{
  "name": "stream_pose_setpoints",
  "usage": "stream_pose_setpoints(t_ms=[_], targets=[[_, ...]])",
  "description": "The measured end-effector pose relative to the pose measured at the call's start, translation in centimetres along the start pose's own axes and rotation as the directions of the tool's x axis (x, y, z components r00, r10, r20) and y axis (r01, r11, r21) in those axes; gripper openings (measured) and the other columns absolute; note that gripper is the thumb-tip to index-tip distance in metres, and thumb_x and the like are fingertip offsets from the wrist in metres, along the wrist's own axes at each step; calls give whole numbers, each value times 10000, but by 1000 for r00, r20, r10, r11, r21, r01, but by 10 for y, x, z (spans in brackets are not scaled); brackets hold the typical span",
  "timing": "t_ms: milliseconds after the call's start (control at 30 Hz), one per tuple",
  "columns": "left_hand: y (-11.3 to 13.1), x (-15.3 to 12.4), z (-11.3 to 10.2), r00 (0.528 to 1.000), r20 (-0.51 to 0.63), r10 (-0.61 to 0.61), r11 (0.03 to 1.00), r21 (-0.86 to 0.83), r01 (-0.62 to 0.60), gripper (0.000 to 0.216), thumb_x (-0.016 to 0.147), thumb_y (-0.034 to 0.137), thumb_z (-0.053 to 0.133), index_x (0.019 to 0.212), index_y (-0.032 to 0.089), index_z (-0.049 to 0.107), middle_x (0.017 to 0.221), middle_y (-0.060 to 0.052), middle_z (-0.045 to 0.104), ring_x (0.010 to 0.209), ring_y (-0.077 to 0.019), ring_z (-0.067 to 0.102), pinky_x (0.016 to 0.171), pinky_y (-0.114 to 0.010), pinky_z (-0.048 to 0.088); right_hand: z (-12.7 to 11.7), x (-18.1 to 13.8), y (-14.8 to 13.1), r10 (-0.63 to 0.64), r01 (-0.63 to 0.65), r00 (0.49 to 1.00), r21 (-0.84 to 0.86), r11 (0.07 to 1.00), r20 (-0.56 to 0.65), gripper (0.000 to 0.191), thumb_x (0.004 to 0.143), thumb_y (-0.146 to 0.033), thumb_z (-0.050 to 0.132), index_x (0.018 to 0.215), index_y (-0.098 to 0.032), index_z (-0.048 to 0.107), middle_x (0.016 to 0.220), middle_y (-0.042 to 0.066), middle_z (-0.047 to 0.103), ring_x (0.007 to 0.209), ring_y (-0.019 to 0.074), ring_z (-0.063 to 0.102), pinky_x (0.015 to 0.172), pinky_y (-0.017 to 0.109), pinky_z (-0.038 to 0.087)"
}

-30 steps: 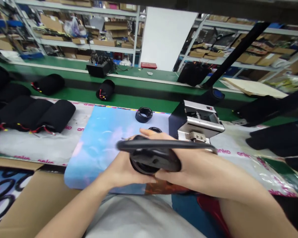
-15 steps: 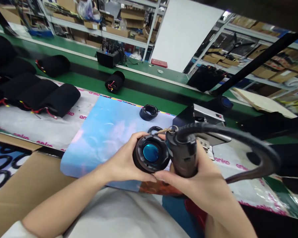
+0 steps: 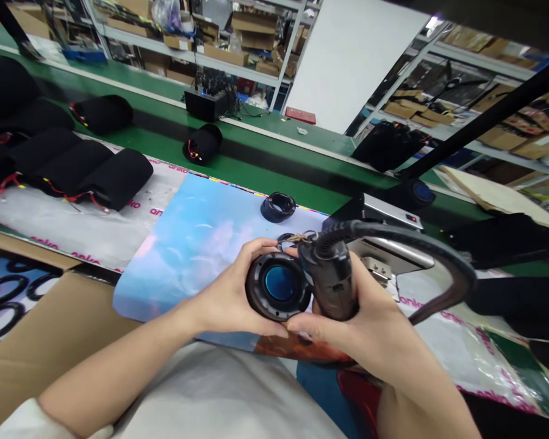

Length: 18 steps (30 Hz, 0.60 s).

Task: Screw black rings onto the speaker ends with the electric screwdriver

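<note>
My left hand [image 3: 229,292] grips a round black speaker unit [image 3: 277,286] with a shiny blue centre, its face turned up toward me. My right hand [image 3: 354,317] is wrapped around a black handheld power tool [image 3: 332,277], pressed against the speaker's right side. A thick black cable [image 3: 421,250] loops from the tool's top out to the right. Both hands hover over a light blue mat [image 3: 196,238] at the table's near edge. A black ring part [image 3: 278,206] lies on the mat farther back.
Black fabric cylinders [image 3: 86,171] with red wires lie at the left on white plastic sheet. A metal fixture box [image 3: 384,235] stands right of my hands. One cylinder [image 3: 202,144] rests on the green conveyor. A cardboard box [image 3: 50,329] with black rings sits lower left.
The speaker has been turned from edge-on to face up, showing its blue centre. The tool came upright against it. Since half a second ago the hands hardly moved.
</note>
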<state>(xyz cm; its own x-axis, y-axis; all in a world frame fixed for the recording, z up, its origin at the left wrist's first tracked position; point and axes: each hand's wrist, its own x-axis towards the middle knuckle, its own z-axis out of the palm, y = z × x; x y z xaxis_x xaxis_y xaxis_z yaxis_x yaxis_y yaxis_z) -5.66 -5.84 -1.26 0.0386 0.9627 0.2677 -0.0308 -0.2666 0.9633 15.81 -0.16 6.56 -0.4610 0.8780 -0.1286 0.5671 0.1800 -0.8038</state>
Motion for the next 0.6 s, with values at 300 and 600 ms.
stream_pose_setpoints(t_ms=[300, 600], targets=[[-1, 1, 1, 1000, 13, -4, 999, -37, 5, 1086, 611, 344, 1059, 1508, 322, 448, 1543, -134, 623, 1456, -395, 614, 1237, -571, 498, -2, 3, 0, 76, -74, 996, -54, 996, 38, 689, 687, -559, 919, 1230, -252, 628, 941, 18, 715, 955, 269, 715, 903, 441, 634], [14, -1, 12, 994, -112, 7, 998, 64, 0, 1085, 495, 477, 1106, 1424, 288, 578, 1540, -135, 646, 1456, -412, 623, 1240, -548, 520, 6, 1, -2, 95, -127, 983, 214, 969, 154, 665, 667, -418, 980, 1268, -349, 702, 1288, 27, 736, 1008, 288, 748, 802, 384, 670]])
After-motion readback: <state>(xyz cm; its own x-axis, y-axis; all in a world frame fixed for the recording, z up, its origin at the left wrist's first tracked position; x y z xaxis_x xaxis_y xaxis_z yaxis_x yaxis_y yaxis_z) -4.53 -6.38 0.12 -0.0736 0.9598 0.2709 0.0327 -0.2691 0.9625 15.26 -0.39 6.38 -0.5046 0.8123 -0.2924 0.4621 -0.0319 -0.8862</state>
